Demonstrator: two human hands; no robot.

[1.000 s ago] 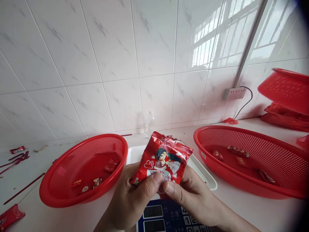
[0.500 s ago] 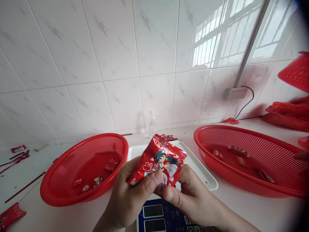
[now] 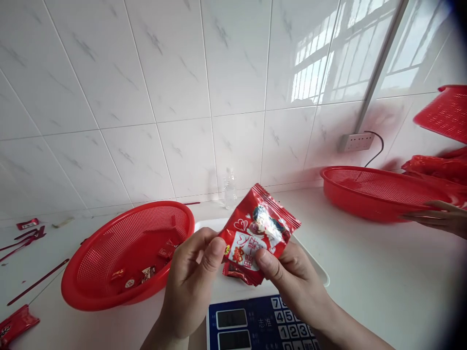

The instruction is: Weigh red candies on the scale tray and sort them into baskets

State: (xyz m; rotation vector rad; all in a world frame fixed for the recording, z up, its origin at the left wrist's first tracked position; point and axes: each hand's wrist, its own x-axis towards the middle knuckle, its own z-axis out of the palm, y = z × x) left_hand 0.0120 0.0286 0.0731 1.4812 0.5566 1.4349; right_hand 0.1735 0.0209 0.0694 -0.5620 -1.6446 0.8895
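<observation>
A shiny red candy packet [image 3: 260, 226] with cartoon figures and white hearts is held up in front of me. My left hand [image 3: 197, 282] pinches its left corner between thumb and fingers. My right hand [image 3: 294, 279] grips its lower right side, thumb across the front. Below the packet another red wrapper [image 3: 242, 273] shows; whether it is held or lies on the tray I cannot tell. Behind and under the hands is a scale's white tray [image 3: 321, 272], with its blue keypad panel [image 3: 262, 321] nearest me.
On the left a red mesh basket [image 3: 127, 214] holds several small packets. A co-worker's hand [image 3: 438, 216] touches another red basket [image 3: 365, 201] at the right. A blurred red basket [image 3: 443, 114] hangs above red bags [image 3: 434, 167]. By the wall stands a clear bottle [image 3: 229, 189].
The packet has risen and shifted right, and my left hand has moved to its corner. The right basket has slid back toward the wall, away from the scale, with the co-worker's hand on it.
</observation>
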